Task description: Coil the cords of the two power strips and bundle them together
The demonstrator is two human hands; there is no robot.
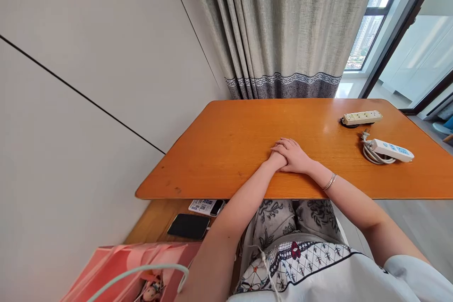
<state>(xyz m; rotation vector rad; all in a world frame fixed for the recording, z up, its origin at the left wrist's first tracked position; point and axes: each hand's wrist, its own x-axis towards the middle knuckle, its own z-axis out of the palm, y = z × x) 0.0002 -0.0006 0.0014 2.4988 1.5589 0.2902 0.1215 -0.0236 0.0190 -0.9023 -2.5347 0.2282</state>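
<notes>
Both my hands rest stacked near the front edge of an orange wooden table (230, 151). My right hand (296, 156), with thin bracelets at the wrist, lies flat on top of my left hand (276, 159), fingers stretched out and pointing left. My left hand is mostly covered; only its wrist side and a few fingertips show, lying flat on the wood. Neither hand holds anything. The nearest objects are two power strips at the table's right.
A beige power strip (361, 116) and a white power strip with blue buttons and a coiled cord (392, 149) lie on the table's right. A black phone (188, 225) and a card-backed phone (207, 206) lie on the bench below. Pink bag (134, 264) lower left; grey curtain (279, 33) behind.
</notes>
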